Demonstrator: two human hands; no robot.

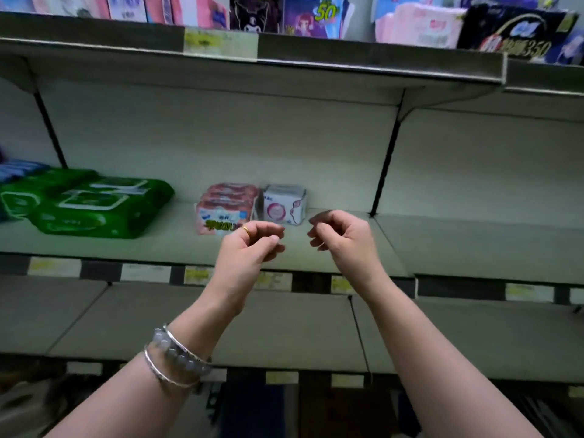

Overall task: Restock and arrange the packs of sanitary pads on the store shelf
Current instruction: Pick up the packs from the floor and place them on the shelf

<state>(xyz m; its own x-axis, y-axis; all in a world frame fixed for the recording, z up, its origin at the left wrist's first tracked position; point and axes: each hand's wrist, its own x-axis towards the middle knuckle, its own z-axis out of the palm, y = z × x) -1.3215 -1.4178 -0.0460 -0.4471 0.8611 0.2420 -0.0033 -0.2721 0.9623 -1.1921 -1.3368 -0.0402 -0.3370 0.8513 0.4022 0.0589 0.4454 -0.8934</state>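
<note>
Pad packs (240, 203) occupy only a small part of the middle shelf (126, 248); most of its deck to their right is bare. The upper shelf (379, 55) carries crowded mixed stock, some of it leaning.

Green packs (94, 207) lie flat and overlapping at the left. Pink packs (226, 210) stand in a short row running front to back near the centre. A white pack (284, 205) stands upright just to their right, touching or nearly so.

The left hand (249, 245) and right hand (344, 235) hover side by side near the shelf's front edge, fingers loosely curled, with nothing held in either. The pink packs sit just beyond the left hand, which covers their near corner. The white pack sits beyond the gap between the hands, untouched.

Risks, as judged: the white pack has no neighbour on its right, so a nudge from a reaching hand could tip it. The pink packs look soft-sided, so a push at one end may skew the row. No fresh stock is in view.
</note>
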